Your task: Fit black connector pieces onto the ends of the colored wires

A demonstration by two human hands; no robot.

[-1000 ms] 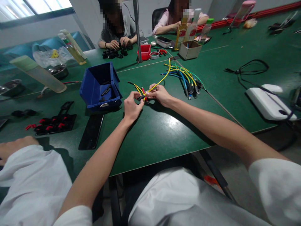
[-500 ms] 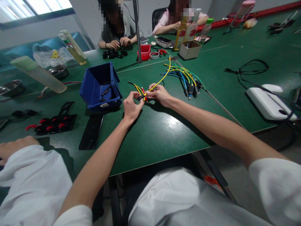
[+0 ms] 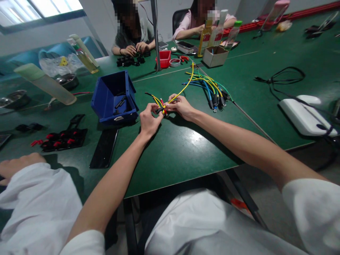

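Blue bin [image 3: 114, 97] sits left of your left hand [image 3: 150, 120], which is pinched on the black sleeve [image 3: 159, 110]. Your right hand [image 3: 180, 106], just beside, grips the yellow wire [image 3: 183, 89]; wire bundle [image 3: 209, 86] lies farther right.

Left arm [image 3: 114, 184]: bare, reaching in from 7 o'clock and slanting toward 1 o'clock.
Left hand [image 3: 150, 118]: near the centre, back of the hand showing, thumb and fingers drawn together in a pinch.
Right arm [image 3: 233, 138]: bare, stretching from 4 o'clock toward 10 o'clock.
Right hand [image 3: 182, 106]: just beside the left, fingers curled, thumb pressing inward.
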